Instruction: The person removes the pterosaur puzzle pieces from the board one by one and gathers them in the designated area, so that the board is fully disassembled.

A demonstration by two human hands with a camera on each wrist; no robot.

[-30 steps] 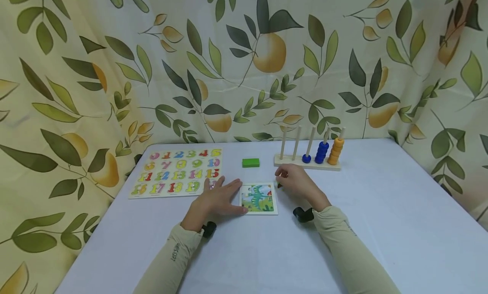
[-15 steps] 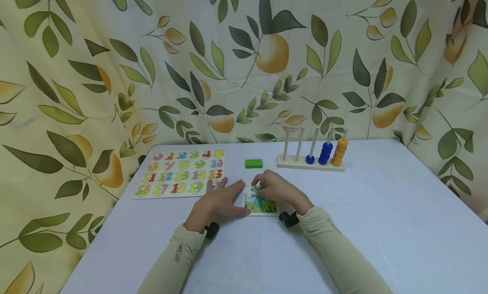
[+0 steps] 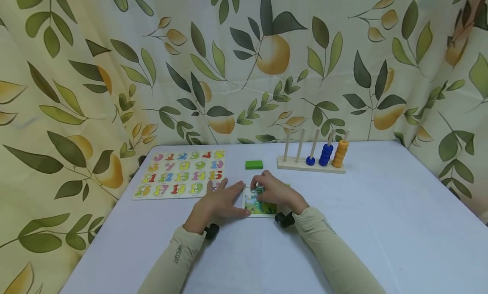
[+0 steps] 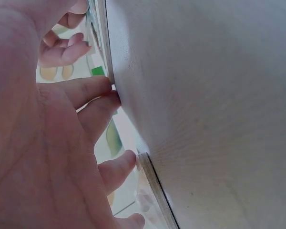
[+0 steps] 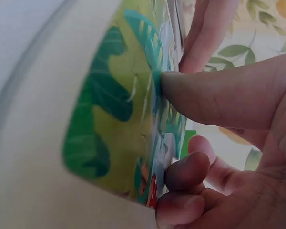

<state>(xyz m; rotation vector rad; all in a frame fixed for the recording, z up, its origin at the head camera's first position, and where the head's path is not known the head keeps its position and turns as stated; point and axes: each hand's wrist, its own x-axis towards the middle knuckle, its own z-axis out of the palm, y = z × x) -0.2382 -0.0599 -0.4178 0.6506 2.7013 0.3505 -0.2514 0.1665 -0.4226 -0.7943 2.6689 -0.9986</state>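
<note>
A small dinosaur jigsaw puzzle (image 3: 263,208) in a white frame lies flat at the middle of the table. Beside it my left hand (image 3: 217,204) is spread, thumb and index finger straight against the frame's left side; its other fingers reach over the corner of a number board (image 3: 177,173). Over the puzzle's upper part, my right hand (image 3: 280,192) pinches a small greenish puzzle piece (image 3: 260,187) between thumb and fingers, close to the picture. In the right wrist view the thumb (image 5: 195,95) meets the picture, and curled fingertips (image 5: 186,171) sit at its far side, hiding most of the piece.
A green block (image 3: 253,165) lies behind the puzzle. At the back right stands a wooden peg rack (image 3: 293,165) with blue beads (image 3: 325,155) and orange beads (image 3: 340,153). A leaf-patterned curtain (image 3: 244,65) hangs behind the table.
My right hand has moved left from the puzzle's right side onto its upper part, carrying the small piece. My left hand keeps its place at the frame. The head view has shifted slightly.
</note>
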